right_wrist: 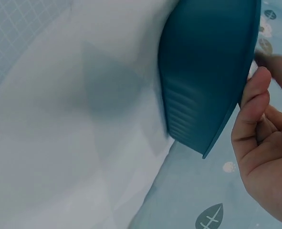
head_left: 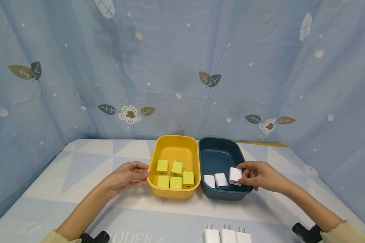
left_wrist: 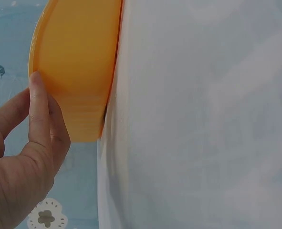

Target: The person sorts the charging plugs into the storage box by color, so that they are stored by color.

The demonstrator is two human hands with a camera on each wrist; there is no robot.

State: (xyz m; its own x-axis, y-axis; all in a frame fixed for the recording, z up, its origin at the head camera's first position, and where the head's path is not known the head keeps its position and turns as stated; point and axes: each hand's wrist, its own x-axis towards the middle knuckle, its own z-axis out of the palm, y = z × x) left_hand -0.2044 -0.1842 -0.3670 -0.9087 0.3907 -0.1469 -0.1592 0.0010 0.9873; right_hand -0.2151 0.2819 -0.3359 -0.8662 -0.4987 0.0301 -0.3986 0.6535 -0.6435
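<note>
My left hand (head_left: 126, 179) is at the left rim of a yellow plastic bin (head_left: 194, 152), thumb and fingers pinching the edge; the left wrist view shows a fingertip (left_wrist: 36, 81) on that rim. Several yellow charger plugs (head_left: 176, 168) stand in two rows inside the bin. Over the right side of a dark blue bin (head_left: 220, 150), my right hand (head_left: 263, 175) pinches a white charger plug (head_left: 235, 176) between thumb and fingers. Two more white charger plugs (head_left: 221, 181) lie to its left in the blue bin. In the right wrist view the bin's wall mostly hides the held plug.
Three white charger plugs (head_left: 227, 235) stand side by side at the front of the table, prongs up. Both bins stand next to each other on a patterned tablecloth (head_left: 94, 172). Behind the table hangs a blue curtain (head_left: 176, 67) with leaf and flower prints.
</note>
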